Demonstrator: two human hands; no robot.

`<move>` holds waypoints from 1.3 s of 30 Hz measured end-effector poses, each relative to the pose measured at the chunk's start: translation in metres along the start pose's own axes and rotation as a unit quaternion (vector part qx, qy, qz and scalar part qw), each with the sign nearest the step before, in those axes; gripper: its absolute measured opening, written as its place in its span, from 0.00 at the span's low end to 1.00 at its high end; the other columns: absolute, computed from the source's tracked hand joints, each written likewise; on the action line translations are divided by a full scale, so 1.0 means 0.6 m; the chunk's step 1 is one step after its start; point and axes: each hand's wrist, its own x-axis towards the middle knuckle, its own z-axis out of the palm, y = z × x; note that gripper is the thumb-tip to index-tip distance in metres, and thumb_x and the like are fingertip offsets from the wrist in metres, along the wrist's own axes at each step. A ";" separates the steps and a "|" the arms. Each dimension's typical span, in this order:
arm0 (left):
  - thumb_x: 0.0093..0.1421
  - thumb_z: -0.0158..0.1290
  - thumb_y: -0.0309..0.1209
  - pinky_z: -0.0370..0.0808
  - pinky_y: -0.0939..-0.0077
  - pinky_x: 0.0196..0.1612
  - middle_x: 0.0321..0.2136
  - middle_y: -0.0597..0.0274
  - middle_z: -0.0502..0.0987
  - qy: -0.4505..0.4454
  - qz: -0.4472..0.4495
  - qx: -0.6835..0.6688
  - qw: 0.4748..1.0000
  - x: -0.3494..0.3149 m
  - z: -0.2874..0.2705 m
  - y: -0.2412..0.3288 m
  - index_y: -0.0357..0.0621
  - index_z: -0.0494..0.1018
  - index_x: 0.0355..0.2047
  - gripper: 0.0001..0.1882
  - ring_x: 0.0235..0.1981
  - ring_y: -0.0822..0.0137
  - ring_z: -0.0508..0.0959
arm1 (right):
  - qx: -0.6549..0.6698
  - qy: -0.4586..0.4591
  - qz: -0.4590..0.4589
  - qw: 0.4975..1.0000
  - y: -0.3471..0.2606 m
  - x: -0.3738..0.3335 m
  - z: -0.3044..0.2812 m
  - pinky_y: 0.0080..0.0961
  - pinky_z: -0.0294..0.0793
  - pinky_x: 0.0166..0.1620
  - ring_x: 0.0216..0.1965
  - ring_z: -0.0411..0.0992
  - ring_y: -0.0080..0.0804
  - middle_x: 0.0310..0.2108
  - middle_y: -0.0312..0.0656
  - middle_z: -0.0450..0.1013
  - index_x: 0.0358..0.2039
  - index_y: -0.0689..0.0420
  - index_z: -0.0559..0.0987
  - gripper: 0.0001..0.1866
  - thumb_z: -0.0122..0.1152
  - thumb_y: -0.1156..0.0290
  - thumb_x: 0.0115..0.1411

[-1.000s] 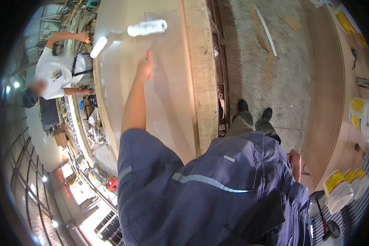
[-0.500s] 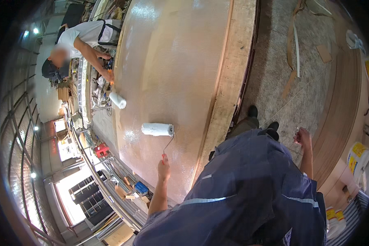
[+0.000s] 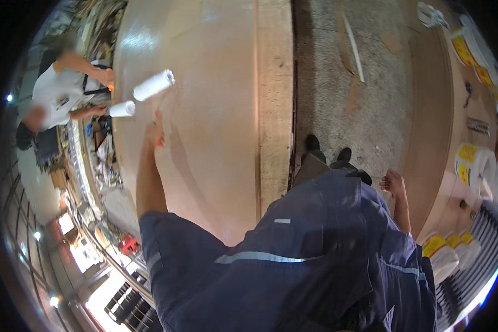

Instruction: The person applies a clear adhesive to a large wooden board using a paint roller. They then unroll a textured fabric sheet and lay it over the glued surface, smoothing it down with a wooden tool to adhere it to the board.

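The roller's handle is hidden inside the left hand [image 3: 156, 130], so the grip cannot be made out. The right hand [image 3: 394, 183] hangs beside the hip, its fingers too small to read. The co-worker's second roller [image 3: 122, 108] meets the surface [image 3: 221, 83] at its far edge, contact unclear.

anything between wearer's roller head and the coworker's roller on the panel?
Nothing: head view shows only bare glossy panel between the white roller, held by the left hand, and the co-worker's roller.

The left hand [image 3: 156, 130] is gripping a white paint roller [image 3: 154, 84] lying on the tan panel [image 3: 216, 110]; the right hand [image 3: 394, 183] is hanging open beside the leg.
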 end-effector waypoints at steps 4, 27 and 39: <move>0.61 0.38 0.67 0.65 0.69 0.13 0.07 0.65 0.62 0.069 0.000 -0.080 0.994 0.109 -0.028 0.242 0.45 0.63 0.11 0.38 0.07 0.68 0.64 | -0.004 0.002 0.002 1.000 0.050 -0.024 -0.044 0.27 0.77 0.23 0.22 0.75 0.29 0.25 0.39 0.73 0.34 0.57 0.75 0.15 0.52 0.58 0.63; 0.61 0.42 0.64 0.62 0.69 0.07 0.08 0.62 0.63 -0.014 -0.244 -0.143 0.959 -0.589 0.166 -0.228 0.41 0.65 0.18 0.35 0.05 0.65 0.66 | 0.005 -0.070 -0.005 0.998 -0.082 0.055 0.046 0.24 0.75 0.23 0.23 0.74 0.27 0.27 0.39 0.72 0.39 0.56 0.72 0.11 0.50 0.63 0.64; 0.58 0.39 0.69 0.68 0.67 0.12 0.15 0.58 0.70 -0.051 0.028 0.030 0.998 -0.024 -0.068 0.072 0.39 0.67 0.22 0.39 0.09 0.66 0.70 | -0.006 -0.007 0.029 1.000 -0.025 -0.004 0.001 0.23 0.76 0.23 0.22 0.74 0.26 0.26 0.37 0.72 0.33 0.55 0.73 0.14 0.50 0.57 0.65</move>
